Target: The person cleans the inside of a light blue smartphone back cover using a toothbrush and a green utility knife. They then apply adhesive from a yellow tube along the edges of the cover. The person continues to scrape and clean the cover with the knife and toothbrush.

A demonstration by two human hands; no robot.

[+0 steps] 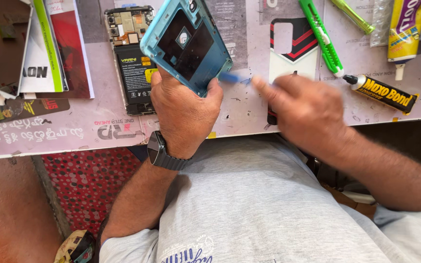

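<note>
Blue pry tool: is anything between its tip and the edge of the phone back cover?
Nothing visible. The left hand holds the light blue back cover tilted above the bench, and the blue pry tool in the blurred right hand points at its lower right corner, beside the left fingers. Whether it touches is unclear.

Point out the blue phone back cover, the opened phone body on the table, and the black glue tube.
Blue phone back cover (186,41): head view, dark inner face.
Opened phone body (133,73): head view, on its black battery.
Black glue tube (386,93): head view, middle of the tube.
</note>
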